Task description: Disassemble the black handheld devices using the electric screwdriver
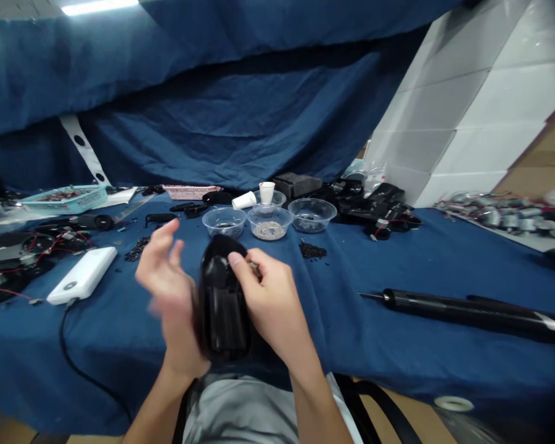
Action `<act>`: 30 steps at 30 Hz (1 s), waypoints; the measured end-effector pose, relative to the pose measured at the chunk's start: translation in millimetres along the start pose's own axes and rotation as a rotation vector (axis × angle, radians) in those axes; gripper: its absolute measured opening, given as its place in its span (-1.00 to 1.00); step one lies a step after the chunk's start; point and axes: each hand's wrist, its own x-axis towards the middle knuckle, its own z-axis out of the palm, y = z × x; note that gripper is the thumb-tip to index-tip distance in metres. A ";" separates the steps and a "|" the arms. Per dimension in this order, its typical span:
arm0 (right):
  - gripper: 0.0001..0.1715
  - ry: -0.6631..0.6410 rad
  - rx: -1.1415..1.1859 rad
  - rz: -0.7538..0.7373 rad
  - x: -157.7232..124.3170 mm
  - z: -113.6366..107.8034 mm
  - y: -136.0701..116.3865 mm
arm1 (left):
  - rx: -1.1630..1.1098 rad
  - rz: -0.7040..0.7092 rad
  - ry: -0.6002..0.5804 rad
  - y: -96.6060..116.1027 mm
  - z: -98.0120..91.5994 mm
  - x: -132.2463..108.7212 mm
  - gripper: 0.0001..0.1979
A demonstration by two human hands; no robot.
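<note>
A glossy black plastic housing [225,308], rounded at the top with a hollow in its lower part, is held upright in front of my lap. My right hand [268,290] grips its upper right edge, thumb on the face and fingers curled behind. On the other side, my left hand [169,277] has its fingers raised and apart, blurred by motion; its palm is close against the housing's left side, and whether it touches I cannot tell. Just beyond stand clear plastic bowls, one of them [269,229] holding small metal pieces.
A black electric screwdriver [462,311] lies at the right, its bit pointing left. At the left are a white power bank [82,275] with a cable, wired black parts and a turquoise basket [90,198]. Small black screws [312,250] lie in a pile near the bowls.
</note>
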 end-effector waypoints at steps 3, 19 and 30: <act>-0.55 0.106 -0.027 -0.064 -2.2 -1.6 2.7 | -0.211 -0.214 -0.240 15.3 -17.9 3.1 -0.36; -0.76 -0.045 0.056 -0.043 -0.1 -47.4 17.6 | -0.274 -0.501 -0.120 6.4 -3.0 16.8 -0.51; -0.95 -0.217 0.469 0.008 -6.1 -46.4 -0.3 | -0.358 -0.448 0.075 -0.1 -0.3 16.9 -0.55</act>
